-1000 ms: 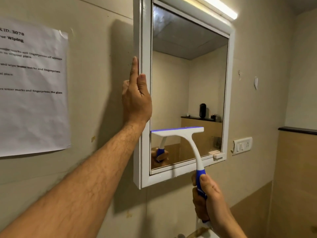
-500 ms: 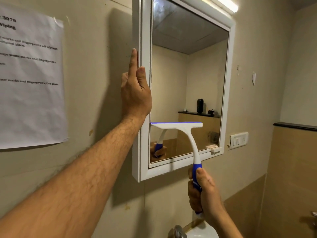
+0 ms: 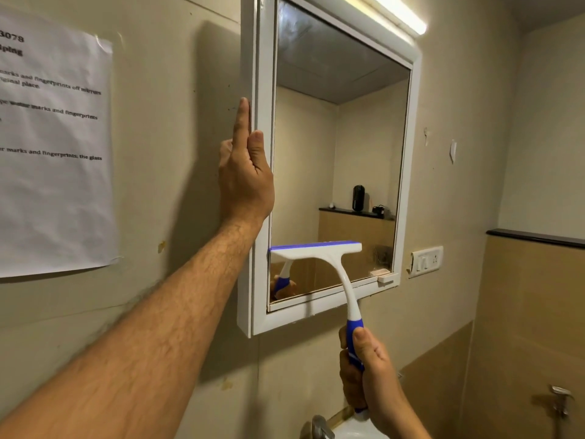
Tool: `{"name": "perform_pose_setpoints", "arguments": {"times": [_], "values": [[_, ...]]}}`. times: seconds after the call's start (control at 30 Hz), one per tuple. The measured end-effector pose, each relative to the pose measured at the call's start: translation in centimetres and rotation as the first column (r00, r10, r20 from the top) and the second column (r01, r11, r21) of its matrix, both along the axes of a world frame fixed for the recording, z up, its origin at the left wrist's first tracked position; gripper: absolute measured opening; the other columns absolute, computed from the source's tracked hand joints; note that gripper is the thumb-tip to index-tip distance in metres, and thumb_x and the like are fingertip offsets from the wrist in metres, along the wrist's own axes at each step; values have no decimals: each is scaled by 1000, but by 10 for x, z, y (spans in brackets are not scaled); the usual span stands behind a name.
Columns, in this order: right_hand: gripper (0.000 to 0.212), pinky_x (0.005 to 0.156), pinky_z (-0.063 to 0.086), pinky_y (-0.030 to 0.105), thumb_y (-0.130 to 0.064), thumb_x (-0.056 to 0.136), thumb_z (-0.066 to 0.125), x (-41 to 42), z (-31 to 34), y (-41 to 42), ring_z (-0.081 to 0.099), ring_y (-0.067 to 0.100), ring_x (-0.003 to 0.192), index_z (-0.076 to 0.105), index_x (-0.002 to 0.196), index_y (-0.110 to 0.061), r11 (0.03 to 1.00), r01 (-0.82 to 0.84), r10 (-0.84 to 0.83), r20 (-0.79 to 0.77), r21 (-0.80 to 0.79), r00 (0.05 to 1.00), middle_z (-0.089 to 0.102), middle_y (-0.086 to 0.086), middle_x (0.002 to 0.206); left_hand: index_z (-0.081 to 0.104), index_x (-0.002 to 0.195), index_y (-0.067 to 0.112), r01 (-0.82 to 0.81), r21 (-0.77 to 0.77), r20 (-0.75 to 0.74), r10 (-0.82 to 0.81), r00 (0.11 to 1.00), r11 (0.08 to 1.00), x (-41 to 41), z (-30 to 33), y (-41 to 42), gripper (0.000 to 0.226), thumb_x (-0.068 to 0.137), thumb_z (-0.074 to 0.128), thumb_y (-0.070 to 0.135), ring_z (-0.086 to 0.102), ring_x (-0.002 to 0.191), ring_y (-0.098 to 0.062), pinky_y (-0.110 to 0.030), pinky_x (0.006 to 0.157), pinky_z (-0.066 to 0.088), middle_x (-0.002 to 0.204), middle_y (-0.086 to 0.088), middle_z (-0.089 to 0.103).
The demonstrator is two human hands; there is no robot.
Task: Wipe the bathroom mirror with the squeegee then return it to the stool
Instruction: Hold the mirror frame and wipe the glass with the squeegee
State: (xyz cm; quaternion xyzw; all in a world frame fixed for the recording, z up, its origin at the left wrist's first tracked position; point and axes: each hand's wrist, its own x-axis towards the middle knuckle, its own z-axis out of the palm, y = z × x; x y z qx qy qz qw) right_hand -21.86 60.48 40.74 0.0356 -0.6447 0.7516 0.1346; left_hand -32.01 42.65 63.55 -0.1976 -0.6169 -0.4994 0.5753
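Note:
A white-framed mirror cabinet hangs on the beige wall, its glass reflecting the room. My left hand lies flat against the cabinet's left frame edge, fingers straight up. My right hand grips the blue handle of a white squeegee. Its blue-edged blade presses level against the lower part of the glass, at the left side. The stool is out of view.
A printed paper sheet is taped to the wall at left. A tube light glows above the mirror. A switch plate sits right of the cabinet. A tap and basin edge show at the bottom, a wall valve at lower right.
The squeegee blade has slid a little lower on the glass. My left hand has stayed on the frame edge. The view has shifted slightly.

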Motion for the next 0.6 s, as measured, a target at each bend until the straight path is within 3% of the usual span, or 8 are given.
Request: {"name": "perform_pose_setpoints", "arguments": {"times": [0.17, 0.3, 0.4, 0.53, 0.6], "values": [[64, 40, 26, 21, -67, 67, 58, 9, -23, -2, 27, 14, 40, 49, 84, -6, 1000, -3, 2, 15, 24, 1000, 36, 3, 54, 30, 149, 26, -7, 5, 3, 7, 1000, 1000, 1, 0, -1, 45, 104, 31, 31, 40, 73, 17, 10, 67, 26, 107, -3, 54], [59, 41, 26, 22, -64, 84, 51, 11, -14, 4, 26, 15, 43, 49, 88, -6, 1000, -17, 16, 18, 18, 1000, 36, 3, 55, 30, 149, 25, -17, -2, -1, 17, 1000, 1000, 0, 0, 0, 45, 104, 31, 30, 38, 77, 22, 12, 69, 24, 117, -6, 56], [54, 40, 29, 21, -59, 82, 49, 5, 8, 8, 27, 14, 42, 50, 94, -6, 999, -25, 25, -26, 22, 999, 37, 2, 55, 29, 149, 24, -25, -1, 4, 25, 1000, 1000, 0, 0, 1, 45, 104, 31, 30, 38, 78, 24, 11, 71, 25, 116, -1, 54], [85, 39, 31, 21, -80, 55, 66, -1, 13, 6, 30, 13, 41, 51, 96, -7, 998, -44, 47, -64, 38, 997, 39, 2, 55, 29, 149, 24, -33, -5, 2, 33, 999, 999, 0, 0, 1, 46, 104, 30, 31, 37, 81, 28, 12, 71, 23, 111, 9, 44], [82, 39, 29, 21, -78, 55, 65, 0, -1, 3, 29, 13, 41, 52, 93, -7, 999, -38, 40, -50, 33, 998, 39, 3, 55, 29, 150, 26, -42, -9, 7, 42, 999, 999, -1, 0, 1, 46, 104, 29, 32, 38, 81, 25, 12, 71, 23, 117, 0, 54]]}}
